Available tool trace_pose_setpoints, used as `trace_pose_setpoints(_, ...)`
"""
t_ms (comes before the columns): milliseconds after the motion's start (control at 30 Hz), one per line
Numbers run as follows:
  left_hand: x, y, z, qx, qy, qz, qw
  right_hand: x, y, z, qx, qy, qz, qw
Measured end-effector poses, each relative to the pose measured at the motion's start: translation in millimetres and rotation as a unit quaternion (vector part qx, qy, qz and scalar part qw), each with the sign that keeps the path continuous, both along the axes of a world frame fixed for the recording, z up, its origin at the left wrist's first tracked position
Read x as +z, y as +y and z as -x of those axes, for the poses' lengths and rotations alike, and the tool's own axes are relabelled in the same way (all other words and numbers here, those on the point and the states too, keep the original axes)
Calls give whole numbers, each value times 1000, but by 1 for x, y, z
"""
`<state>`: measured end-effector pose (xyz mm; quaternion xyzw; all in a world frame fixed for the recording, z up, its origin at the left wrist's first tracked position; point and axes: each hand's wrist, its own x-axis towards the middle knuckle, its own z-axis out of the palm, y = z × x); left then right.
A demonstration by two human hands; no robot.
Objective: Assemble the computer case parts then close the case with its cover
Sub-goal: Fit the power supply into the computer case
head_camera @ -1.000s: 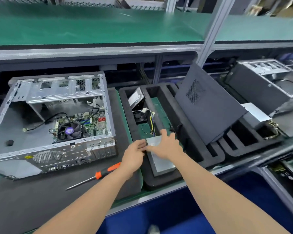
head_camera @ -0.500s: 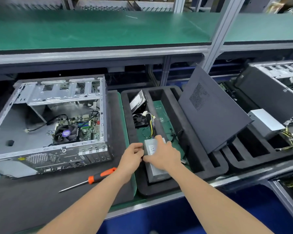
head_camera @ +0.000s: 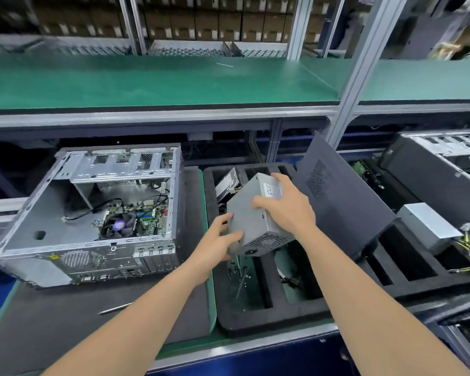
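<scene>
A grey metal power supply (head_camera: 251, 226) is held in the air above the black foam tray (head_camera: 255, 321). My right hand (head_camera: 288, 206) grips it from above, fingers spread over its top. My left hand (head_camera: 217, 244) holds its lower left corner from below. The open computer case (head_camera: 65, 221) lies on its side at the left, with the motherboard and a fan (head_camera: 121, 225) showing inside. The dark case cover (head_camera: 342, 196) leans upright against the tray's right part.
A hard drive (head_camera: 228, 183) stands in the tray's far slot. Loose screws and cables lie in the tray bottom. A screwdriver tip (head_camera: 114, 309) shows on the dark mat. A second case (head_camera: 440, 172) and power supply (head_camera: 426, 226) are at the right. A green shelf hangs overhead.
Both hands have lifted the power supply out of the foam tray and raised it, tilting it. The camera view has moved up and closer.
</scene>
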<state>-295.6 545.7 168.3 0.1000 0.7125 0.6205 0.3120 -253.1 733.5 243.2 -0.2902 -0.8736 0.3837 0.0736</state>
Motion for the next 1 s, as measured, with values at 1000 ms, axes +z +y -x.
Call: trace_pose_setpoints(1000,101,-303,143,216,165,5,962,76,-275,183,120,112,228,960)
